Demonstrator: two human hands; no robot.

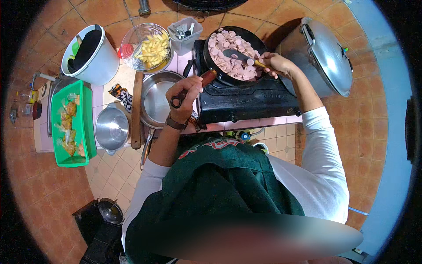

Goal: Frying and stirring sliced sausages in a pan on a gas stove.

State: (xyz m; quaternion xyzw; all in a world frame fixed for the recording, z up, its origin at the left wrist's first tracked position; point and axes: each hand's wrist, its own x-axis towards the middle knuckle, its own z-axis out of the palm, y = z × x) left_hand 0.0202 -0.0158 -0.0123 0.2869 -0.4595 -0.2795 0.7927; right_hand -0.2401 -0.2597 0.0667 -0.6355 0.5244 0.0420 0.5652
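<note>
My left hand (pixel 186 95) grips the brown handle (pixel 208 78) of a black frying pan (pixel 215 73) on the gas stove (pixel 244 102). In my right hand (pixel 278 65) is the yellow handle of a spatula (pixel 235 54), whose dark blade lies among pale pink sausage slices (pixel 227 41). The slices fill much of the pan and overlap one another. Just left of the stove, beneath my left forearm, sits a wide stainless steel pan (pixel 158 95) with nothing visible in it.
A large lidded aluminium pot (pixel 316 62) stands close on the right. Leftward are a wire basket of cut potatoes (pixel 153 49), a plastic container of utensils (pixel 186 33), a white bucket (pixel 105 66), a wooden board (pixel 136 112), a metal pot (pixel 111 128) and a green tray (pixel 86 125) with bagged food.
</note>
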